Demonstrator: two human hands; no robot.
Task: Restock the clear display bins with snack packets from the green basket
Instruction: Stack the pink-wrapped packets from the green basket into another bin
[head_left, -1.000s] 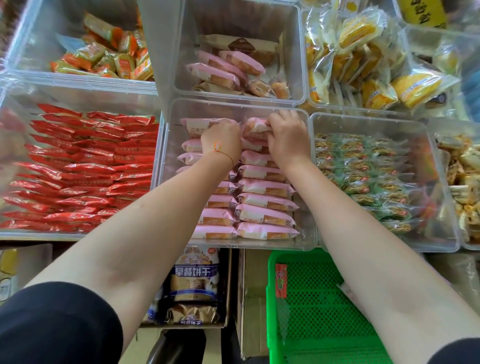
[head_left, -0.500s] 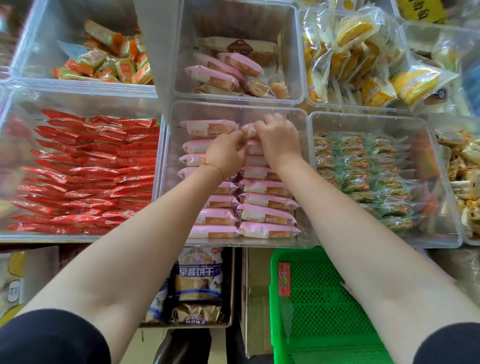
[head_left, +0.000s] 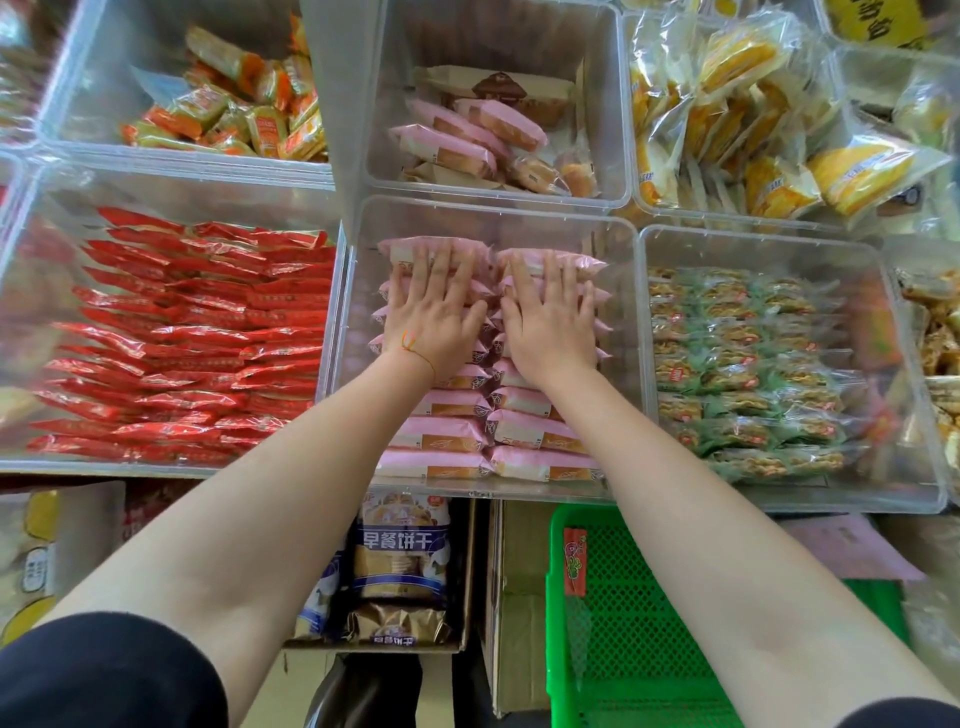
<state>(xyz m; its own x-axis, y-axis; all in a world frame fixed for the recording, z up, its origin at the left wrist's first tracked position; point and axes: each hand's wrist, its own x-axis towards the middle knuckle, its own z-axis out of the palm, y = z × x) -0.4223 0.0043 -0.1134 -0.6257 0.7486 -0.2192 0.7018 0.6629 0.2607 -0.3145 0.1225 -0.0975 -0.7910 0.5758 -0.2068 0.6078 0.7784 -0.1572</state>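
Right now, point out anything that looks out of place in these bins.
The upper middle bin is mixed: pink packets lie loose and askew among brown-wrapped ones. Below, the pink rows under the flat left hand and right hand look neat.

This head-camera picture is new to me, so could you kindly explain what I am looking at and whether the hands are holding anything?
The camera sits on a person's head and looks down at their own bare arms; there is no machine. The left hand and right hand lie flat, fingers straight, pressing on two rows of pink packets in the middle clear bin. Nothing is gripped. Neighbouring bins hold red packets and green packets. The green basket stands below.
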